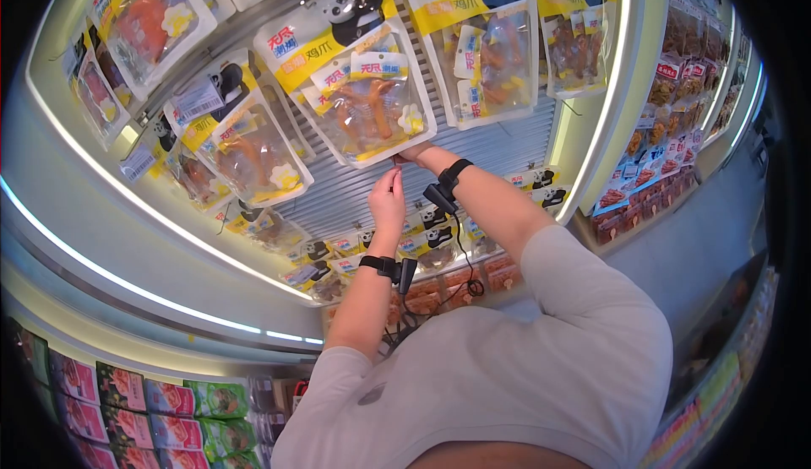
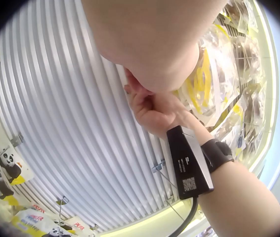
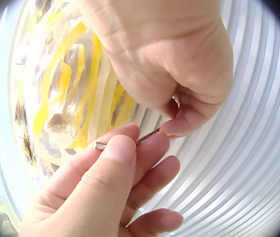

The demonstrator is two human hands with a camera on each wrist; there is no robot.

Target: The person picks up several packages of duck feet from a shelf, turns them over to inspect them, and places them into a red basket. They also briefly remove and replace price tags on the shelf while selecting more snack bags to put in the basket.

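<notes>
In the head view both hands meet just under the lower edge of a large hanging bag of chicken feet [image 1: 367, 114]. My left hand [image 1: 388, 205] pinches a thin metal rod [image 3: 148, 137] between thumb and forefinger, as the right wrist view shows. The rod's near end sticks out past the left thumb [image 3: 121, 150]. Its other end runs to the curled fingertips of my right hand [image 3: 179, 69], which pinch it there. From the left wrist, the right hand [image 2: 154, 111] appears with bent fingers beside the ribbed panel [image 2: 80, 113], partly hidden by the left hand.
Similar panda-printed bags [image 1: 490, 47] hang around, and more bags [image 1: 253, 152] hang at the left. Wire hooks [image 2: 62, 201] project from the panel. A lit frame edge [image 1: 601, 114] borders the display. Cables [image 1: 460, 249] trail from the wrist cameras.
</notes>
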